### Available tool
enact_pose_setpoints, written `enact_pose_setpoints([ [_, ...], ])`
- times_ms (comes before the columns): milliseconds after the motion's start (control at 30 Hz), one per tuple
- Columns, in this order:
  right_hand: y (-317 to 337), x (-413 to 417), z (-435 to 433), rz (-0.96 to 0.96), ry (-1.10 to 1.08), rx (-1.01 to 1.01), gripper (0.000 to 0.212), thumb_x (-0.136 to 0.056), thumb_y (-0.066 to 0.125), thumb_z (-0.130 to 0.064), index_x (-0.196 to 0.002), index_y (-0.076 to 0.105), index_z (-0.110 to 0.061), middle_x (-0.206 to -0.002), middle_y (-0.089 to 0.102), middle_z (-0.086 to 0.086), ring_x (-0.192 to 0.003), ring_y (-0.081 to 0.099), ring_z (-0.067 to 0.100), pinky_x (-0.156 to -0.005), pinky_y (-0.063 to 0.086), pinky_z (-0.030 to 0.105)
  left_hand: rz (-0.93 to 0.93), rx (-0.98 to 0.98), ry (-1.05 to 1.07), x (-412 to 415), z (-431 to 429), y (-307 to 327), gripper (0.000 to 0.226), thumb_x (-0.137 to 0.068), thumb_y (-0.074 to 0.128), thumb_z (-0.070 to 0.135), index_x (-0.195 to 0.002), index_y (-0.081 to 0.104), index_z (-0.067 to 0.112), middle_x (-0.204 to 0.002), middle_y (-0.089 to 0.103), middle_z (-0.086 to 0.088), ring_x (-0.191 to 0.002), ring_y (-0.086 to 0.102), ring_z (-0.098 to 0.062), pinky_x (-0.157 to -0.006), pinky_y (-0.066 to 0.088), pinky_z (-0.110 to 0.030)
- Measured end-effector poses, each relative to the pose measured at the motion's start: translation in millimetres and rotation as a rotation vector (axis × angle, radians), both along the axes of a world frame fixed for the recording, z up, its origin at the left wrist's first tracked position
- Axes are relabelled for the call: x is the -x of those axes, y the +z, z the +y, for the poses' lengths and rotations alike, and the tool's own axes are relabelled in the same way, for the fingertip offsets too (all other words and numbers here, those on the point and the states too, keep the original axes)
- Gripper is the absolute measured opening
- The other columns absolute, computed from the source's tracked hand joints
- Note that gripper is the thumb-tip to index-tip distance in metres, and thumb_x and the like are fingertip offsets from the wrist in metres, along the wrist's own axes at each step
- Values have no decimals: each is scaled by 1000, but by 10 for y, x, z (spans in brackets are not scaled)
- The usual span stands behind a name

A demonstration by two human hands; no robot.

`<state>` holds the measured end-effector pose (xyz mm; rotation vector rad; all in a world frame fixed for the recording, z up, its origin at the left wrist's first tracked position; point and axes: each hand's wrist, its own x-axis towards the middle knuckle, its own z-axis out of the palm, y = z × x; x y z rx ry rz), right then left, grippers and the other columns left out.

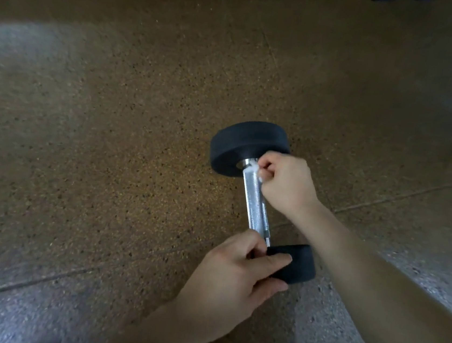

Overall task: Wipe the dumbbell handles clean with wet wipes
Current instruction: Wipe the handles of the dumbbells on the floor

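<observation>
The dumbbell (257,211) lies on the speckled brown floor (109,144), its chrome handle (253,191) running from the far black head (245,148) back to the near head (300,264) in front of me. My right hand (285,183) is curled round a white wet wipe (254,169), holding it against the handle just beside the far head. My left hand (235,276) grips the near head, fingers wrapped over it

Black dumbbell (239,144) flat on floor (108,158); white wipe (254,169) at handle's (255,200) far end.
</observation>
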<state>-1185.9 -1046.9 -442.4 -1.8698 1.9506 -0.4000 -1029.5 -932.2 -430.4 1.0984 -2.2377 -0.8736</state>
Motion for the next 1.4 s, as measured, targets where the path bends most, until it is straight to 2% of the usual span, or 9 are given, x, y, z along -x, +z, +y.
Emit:
enact_pose_setpoints([
  [167,82,297,416,0,292,34,8,-80,65,-8,-79,68,-15,-68,55,-11,-65,58,18,-62,47,32,-45,27,-55,16,12,-26,32,-91,56,39,-122,62,32,-94,45,7,-83,45,-8,-69,44,-20],
  [333,31,216,-71,10,238,123,9,-83,65,-9,-85,73,-14,-72,61,-3,-69,61,21,-67,51,36,-29,15,-59,125,-15,-14,32,-93,54,42,-122,64,32,-90,43,6,-82,43,-9,-67,42,-22],
  [500,166,380,281,22,402,-119,31,-87,53,-41,-74,71,-19,-70,60,-8,-63,57,13,-61,44,28,-45,48,-92,243,-88,-10,34,-90,57,41,-118,68,25,-88,46,3,-81,44,-11,-66,42,-23],
  [600,148,453,236,32,392,-78,17,-86,60,-30,-76,70,-20,-71,54,-12,-66,57,14,-62,42,28,-20,52,-118,345,-116,7,35,-88,60,37,-117,68,20,-90,47,3,-83,45,-10,-73,36,-17],
  [700,104,434,-37,60,250,22,13,-86,58,-20,-81,70,-17,-75,64,-3,-70,62,19,-68,51,35,-68,71,-132,397,-122,21,38,-88,56,40,-121,65,23,-90,44,4,-82,46,-11,-69,43,-22],
  [900,265,630,394,-65,301,-323,9,-83,72,-19,-76,74,-25,-68,65,-16,-65,62,-2,-63,48,18,-138,77,-78,455,-52,20,46,-85,49,48,-126,58,31,-90,44,4,-78,49,-14,-58,53,-29],
  [1067,98,614,-33,36,236,-1,8,-86,65,-16,-80,69,-19,-72,57,-13,-70,59,11,-68,47,30,-169,98,-130,449,-19,-34,50,-82,66,35,-129,52,33,-104,39,6,-88,42,-8,-68,53,-24],
  [1267,223,774,361,-129,233,-316,8,-82,73,-26,-75,74,-24,-68,68,-12,-63,63,0,-64,52,22,-142,78,-124,476,-53,-27,43,-84,49,41,-126,55,37,-99,41,6,-83,47,-11,-64,50,-21],
  [1400,84,653,68,80,237,3,18,-88,63,-27,-77,73,-17,-75,65,-1,-68,61,19,-64,49,34,-134,174,-140,642,-73,-70,39,-85,60,35,-124,57,33,-97,40,4,-81,42,-12,-55,48,-27],
])
